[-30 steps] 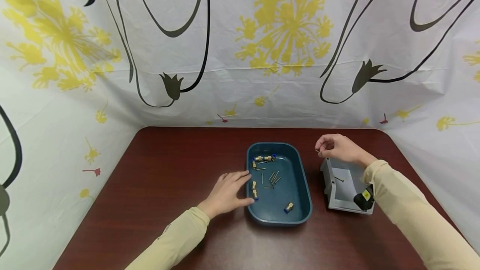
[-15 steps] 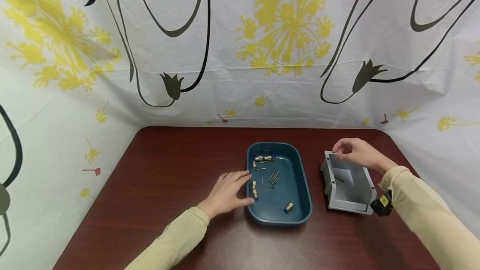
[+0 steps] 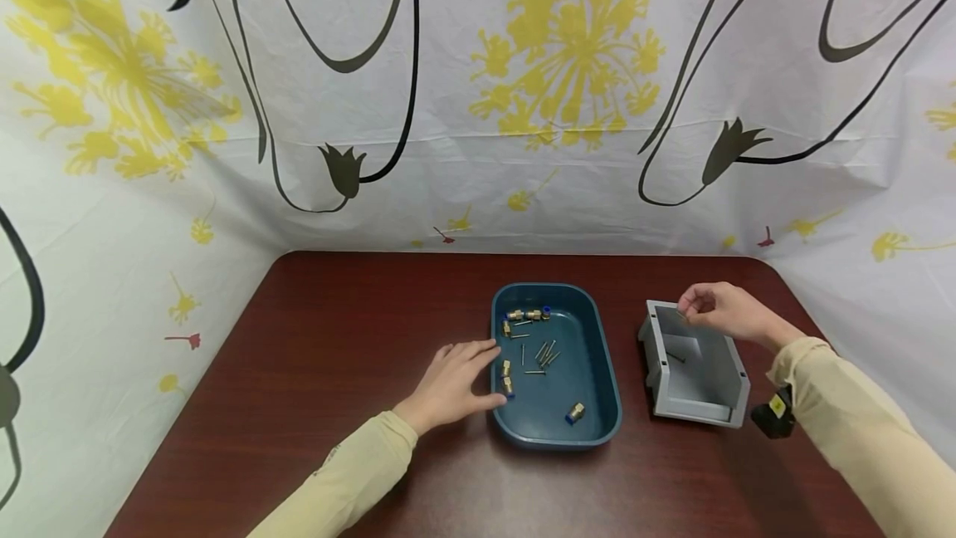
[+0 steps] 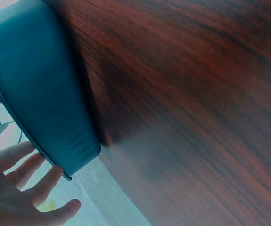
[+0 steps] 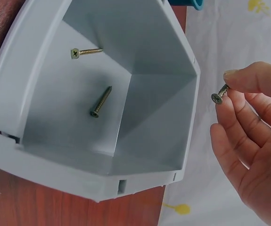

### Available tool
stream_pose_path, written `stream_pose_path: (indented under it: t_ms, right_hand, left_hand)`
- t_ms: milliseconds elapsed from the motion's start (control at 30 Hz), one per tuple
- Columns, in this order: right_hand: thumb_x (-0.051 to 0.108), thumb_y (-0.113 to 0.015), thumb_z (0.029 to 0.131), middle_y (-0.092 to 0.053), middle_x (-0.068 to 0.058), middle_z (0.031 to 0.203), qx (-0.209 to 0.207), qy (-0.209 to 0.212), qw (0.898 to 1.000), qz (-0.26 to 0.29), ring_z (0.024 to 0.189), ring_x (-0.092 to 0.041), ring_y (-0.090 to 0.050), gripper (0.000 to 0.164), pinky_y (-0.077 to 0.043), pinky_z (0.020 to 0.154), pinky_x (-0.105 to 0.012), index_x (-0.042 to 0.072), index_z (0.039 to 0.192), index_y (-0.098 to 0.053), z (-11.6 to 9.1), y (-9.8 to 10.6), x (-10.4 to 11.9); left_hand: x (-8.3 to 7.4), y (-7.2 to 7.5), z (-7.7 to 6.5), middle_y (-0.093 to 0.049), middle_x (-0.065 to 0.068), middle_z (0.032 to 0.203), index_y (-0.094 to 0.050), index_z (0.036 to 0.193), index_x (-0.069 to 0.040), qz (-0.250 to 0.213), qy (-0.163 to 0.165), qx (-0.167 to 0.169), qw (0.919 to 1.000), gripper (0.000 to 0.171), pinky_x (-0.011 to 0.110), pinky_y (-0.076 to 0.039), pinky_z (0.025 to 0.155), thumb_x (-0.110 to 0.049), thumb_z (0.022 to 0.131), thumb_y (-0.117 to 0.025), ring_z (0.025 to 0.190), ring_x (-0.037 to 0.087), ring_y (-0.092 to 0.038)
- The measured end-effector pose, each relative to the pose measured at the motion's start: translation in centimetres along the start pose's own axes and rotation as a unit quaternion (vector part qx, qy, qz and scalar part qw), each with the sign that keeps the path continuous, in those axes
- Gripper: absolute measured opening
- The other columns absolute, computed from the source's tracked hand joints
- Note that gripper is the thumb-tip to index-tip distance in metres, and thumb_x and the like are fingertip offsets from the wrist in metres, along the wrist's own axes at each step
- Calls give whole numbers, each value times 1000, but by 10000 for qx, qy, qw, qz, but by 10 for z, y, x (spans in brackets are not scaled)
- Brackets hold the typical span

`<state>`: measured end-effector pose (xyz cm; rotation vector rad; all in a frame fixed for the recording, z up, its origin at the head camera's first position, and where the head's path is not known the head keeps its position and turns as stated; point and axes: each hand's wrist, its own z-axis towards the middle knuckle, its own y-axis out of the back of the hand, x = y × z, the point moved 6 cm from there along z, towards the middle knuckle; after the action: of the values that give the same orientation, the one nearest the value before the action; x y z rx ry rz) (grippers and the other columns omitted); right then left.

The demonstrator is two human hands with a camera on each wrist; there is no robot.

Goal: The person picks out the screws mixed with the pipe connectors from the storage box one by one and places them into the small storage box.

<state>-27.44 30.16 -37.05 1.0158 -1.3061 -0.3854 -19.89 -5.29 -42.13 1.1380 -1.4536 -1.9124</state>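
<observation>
My right hand (image 3: 720, 310) is over the far edge of a grey bin (image 3: 698, 413), pinching a screw (image 5: 220, 95) between thumb and fingertips. In the right wrist view, two more screws lie inside the bin: one by its wall (image 5: 86, 52), the other a brass-coloured screw (image 5: 101, 101) on the floor. My left hand (image 3: 451, 380) rests at the left side of a blue tray (image 3: 618, 405), fingers spread and fingertips at the rim. Several screws (image 3: 543, 355) lie in that tray. Brass fittings with blue ends, such as the lone fitting (image 3: 575, 413), are in it too.
Both containers stand on a dark red-brown wooden table (image 3: 358, 330), tray in the middle and bin to its right. A white cloth with yellow and grey flower prints (image 3: 463, 106) hangs behind and beside the table.
My right hand has moved right with the pinched screw, from left of the bin's far corner to over its far edge. The left hand and tray have stayed put.
</observation>
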Motion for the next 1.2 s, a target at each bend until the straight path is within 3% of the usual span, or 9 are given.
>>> stream_pose_path:
  t_ms: [400, 633, 867, 1200]
  right_hand:
    - [2, -56, 81, -57, -6, 77, -96, -21, 9999, -122, 70, -17, -55, 8, -43, 58, -28, 3, 88, -57, 0, 1, 0]
    - [7, -58, 83, -60, -7, 81, -88, 275, 9994, 186, 73, -17, -55, 12, -44, 61, -30, -1, 92, -59, 20, -6, 31]
    - [9, -56, 85, -61, -9, 85, 353, 368, 9934, 1027, 76, -22, -56, 16, -48, 65, -34, -2, 97, -57, 52, -32, 75]
    - [12, -55, 86, -60, -10, 86, 1229, -152, 9721, 1994, 76, -23, -56, 23, -47, 68, -35, -5, 101, -55, 86, -87, 110]
  left_hand:
    - [1, 1, 0, -38, 3, 134, -44, 131, -11, -4, -10, -15, 10000, 70, 47, -25, 95, -50, 76, -61, 119, 21, -36]
    - [2, 0, 0, -37, 3, 135, -43, 132, -11, 4, 4, 15, 10000, 70, 47, -24, 95, -50, 76, -60, 120, 21, -35]
    - [2, 0, -1, -37, 3, 135, -43, 132, -11, -27, -14, -3, 10000, 70, 47, -25, 95, -50, 77, -60, 120, 21, -35]
    - [2, -1, 0, -38, 3, 134, -44, 131, -11, -31, -52, -40, 10000, 70, 48, -26, 94, -51, 76, -60, 119, 21, -36]
